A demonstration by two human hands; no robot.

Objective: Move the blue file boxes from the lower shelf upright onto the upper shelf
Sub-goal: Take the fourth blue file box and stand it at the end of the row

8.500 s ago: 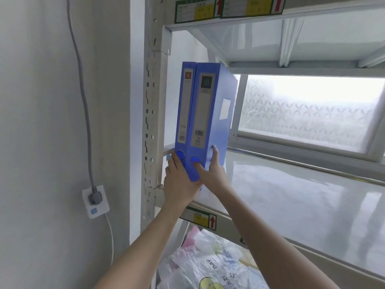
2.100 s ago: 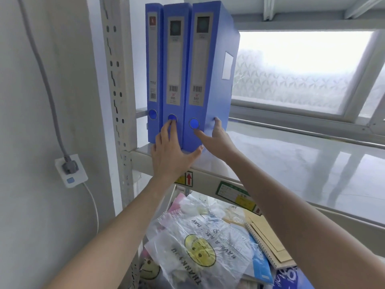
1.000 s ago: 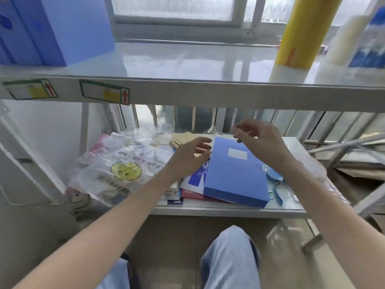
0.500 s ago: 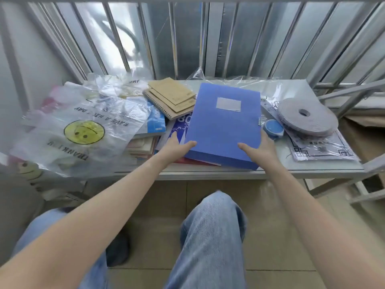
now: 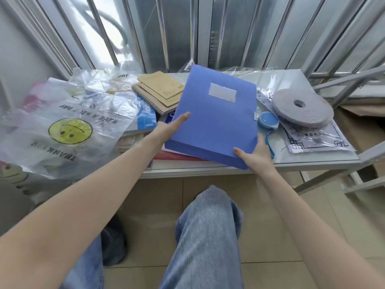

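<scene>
Head view: a blue file box (image 5: 216,113) lies flat, white label patch facing up, on the lower shelf (image 5: 312,161), atop a pile of books and papers. Its near edge is tilted up slightly and overhangs the shelf's near rim. The left hand (image 5: 170,127) lies along the box's left edge, fingers stretched nearly flat against it, thumb hidden beneath. The right hand (image 5: 257,154) grips the near right corner, thumb on top of the cover, fingers wrapped under the edge. Both hands have hold of this 1 box.

Left of the box, brown spiral notebooks (image 5: 160,92) lie stacked, and further left a clear plastic bag (image 5: 68,130) with a yellow smiley face covers more items. Just right of the box sits a small round blue object (image 5: 267,119), and beyond it a grey coiled roll (image 5: 302,107) rests on printed sheets (image 5: 316,140). Vertical metal bars (image 5: 166,34) stand behind the shelf. A knee in blue jeans (image 5: 208,226) shows near the camera, over a tiled floor (image 5: 270,215).
</scene>
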